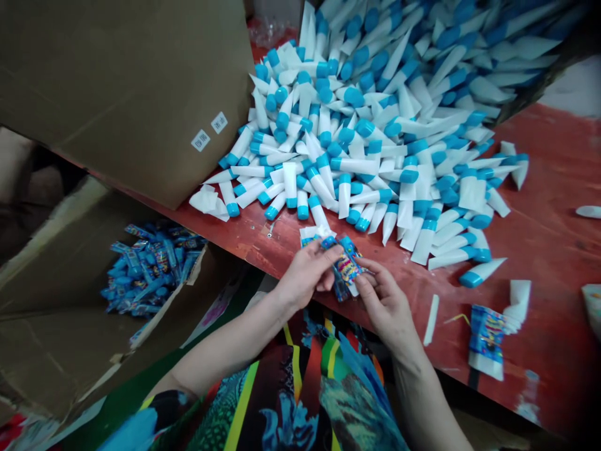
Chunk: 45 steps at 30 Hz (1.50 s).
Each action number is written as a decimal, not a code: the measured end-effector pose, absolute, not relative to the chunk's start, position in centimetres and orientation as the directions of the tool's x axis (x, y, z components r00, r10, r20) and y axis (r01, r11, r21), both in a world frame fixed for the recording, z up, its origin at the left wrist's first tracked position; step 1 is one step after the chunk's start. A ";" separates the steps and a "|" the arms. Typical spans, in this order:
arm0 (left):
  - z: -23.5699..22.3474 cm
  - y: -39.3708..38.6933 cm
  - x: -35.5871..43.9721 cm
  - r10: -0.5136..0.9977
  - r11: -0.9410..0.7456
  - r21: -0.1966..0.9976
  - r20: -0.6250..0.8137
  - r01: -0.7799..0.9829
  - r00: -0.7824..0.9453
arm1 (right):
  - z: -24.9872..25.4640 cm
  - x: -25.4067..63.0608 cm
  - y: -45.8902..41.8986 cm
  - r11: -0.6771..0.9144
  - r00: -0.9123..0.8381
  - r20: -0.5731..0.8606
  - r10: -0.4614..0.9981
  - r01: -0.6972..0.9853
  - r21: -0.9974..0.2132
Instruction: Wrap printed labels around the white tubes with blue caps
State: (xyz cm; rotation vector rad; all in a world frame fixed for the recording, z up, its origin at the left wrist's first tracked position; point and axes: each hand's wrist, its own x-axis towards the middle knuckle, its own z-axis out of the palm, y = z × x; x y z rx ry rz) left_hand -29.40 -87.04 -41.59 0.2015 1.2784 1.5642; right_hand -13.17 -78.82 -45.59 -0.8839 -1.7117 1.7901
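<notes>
Far left, an open cardboard carton (61, 351) heaped with blue printed packets (150, 269). Next, the left grip (305, 275), closed, fingertips (328, 254) pinching a blue-capped white tube (313, 236), partly hidden. Just beside it, the right grip (382, 300), closed on a colourful printed packet (350, 266), tube and packet nearly meeting between the hands. Beyond them, a big pile of white tubes with blue caps (357, 138) spread over the red tabletop (539, 357). Far right, one loose packet (486, 341) near the near edge.
</notes>
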 end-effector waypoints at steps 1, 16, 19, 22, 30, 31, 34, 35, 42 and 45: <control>-41.4 -86.8 -29.8 0.763 0.068 0.780 -0.442 -0.622 -0.472 | -45.7 -13.0 -78.7 -0.089 -0.684 -0.114 0.721 0.072 -0.993; -42.4 -87.0 -30.7 0.724 0.113 0.914 -0.344 -0.389 -0.598 | -48.0 -10.3 -76.0 -0.191 -0.581 -0.221 0.784 0.113 -0.975; -42.9 -87.9 -33.2 0.583 0.331 0.942 -0.157 0.056 -0.797 | -48.4 -7.4 -73.6 -0.118 -0.516 -0.194 0.835 0.177 -0.977; -43.0 -88.8 -34.3 0.630 0.634 0.671 -0.159 0.384 -0.760 | -48.6 -5.3 -72.1 0.004 -0.539 -0.190 0.820 0.338 -0.941; -42.3 -88.4 -32.0 0.663 0.617 0.558 0.011 0.555 -0.748 | -47.0 -7.7 -72.6 0.477 -0.570 -0.013 0.822 0.699 -0.533; -42.2 -87.9 -31.7 0.687 0.563 0.604 0.037 0.564 -0.725 | -47.2 -8.3 -72.6 0.498 -0.566 0.020 0.824 0.707 -0.503; -42.0 -85.8 -30.5 0.780 0.380 0.740 0.067 0.556 -0.622 | -48.3 -9.5 -72.7 0.469 -0.521 0.093 0.849 0.658 -0.589; -42.0 -85.0 -30.1 0.807 0.326 0.777 0.067 0.538 -0.586 | -48.5 -9.6 -72.6 0.419 -0.485 0.094 0.869 0.622 -0.661; -42.1 -81.0 -28.3 0.826 0.214 0.947 -0.046 0.238 -0.562 | -47.9 -9.0 -73.3 -0.039 -0.315 -0.125 0.941 0.266 -0.963; -42.2 -80.8 -28.0 0.827 0.187 0.982 -0.137 0.036 -0.545 | -47.1 -8.7 -73.9 -0.071 -0.377 -0.136 0.916 0.180 -0.981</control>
